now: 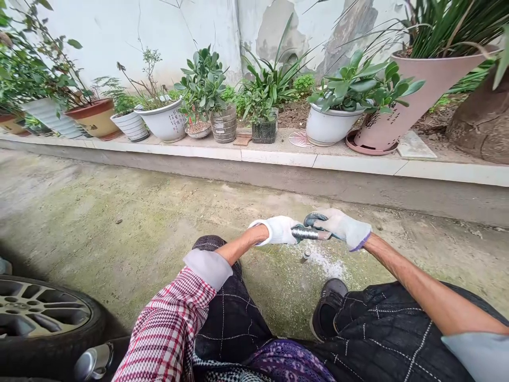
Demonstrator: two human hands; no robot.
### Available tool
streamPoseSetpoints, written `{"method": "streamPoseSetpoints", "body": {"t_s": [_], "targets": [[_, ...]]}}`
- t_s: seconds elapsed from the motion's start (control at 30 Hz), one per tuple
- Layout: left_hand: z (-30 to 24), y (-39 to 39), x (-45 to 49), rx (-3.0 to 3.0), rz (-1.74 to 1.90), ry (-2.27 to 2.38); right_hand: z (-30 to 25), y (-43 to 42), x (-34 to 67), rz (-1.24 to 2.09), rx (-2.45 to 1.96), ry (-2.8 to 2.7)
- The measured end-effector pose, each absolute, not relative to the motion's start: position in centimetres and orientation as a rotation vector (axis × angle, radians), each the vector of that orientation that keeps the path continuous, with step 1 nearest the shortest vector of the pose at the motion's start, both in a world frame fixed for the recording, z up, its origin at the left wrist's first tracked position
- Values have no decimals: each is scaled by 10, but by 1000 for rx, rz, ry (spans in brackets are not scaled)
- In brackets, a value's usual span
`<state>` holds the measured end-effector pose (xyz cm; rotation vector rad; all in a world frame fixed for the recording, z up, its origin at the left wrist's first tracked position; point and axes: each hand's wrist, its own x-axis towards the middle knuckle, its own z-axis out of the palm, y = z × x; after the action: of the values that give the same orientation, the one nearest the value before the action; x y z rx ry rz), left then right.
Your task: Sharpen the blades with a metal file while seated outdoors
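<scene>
Gloved in white with dark-coated fingers, my left hand (280, 230) is closed around a short rod wrapped in shiny silvery wire (306, 233). The rod lies roughly level above the ground, and its bare brownish end (324, 235) points right. My right hand (336, 225), in a pale glove with dark fingertips, is at that end with bent fingers that seem to grip it; the palm side is hidden. Below, a small dark peg with a light top (305, 256) stands on the concrete. White flakes or powder (328, 265) are scattered beside it.
A low tiled ledge (278, 157) runs across the back, lined with several potted plants, among them a white pot (332, 124) and a tall pink pot (397, 101). A car wheel (43, 313) and a shiny metal container (93, 362) are at lower left. My shoe (332, 302) is near the flakes.
</scene>
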<state>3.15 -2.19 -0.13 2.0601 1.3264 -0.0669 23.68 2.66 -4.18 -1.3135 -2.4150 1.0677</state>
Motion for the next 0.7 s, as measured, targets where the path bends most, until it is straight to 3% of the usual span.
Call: {"method": "streamPoseSetpoints", "body": {"t_s": [0.2,0.47,0.57,0.7], "targets": [[-1,-18,29,1869,118,1254,-37,15,230,1354,-1499,-2153],[-2,-8,25,1622,334,1452,-22,-7,212,1173,-1410,-2356],[-5,-1,22,1846,202,1587,-11,-16,208,1100,-1296,-2463],[-15,-1,23,2426,-258,1631,-5,-17,208,855,-1305,-2651]]}}
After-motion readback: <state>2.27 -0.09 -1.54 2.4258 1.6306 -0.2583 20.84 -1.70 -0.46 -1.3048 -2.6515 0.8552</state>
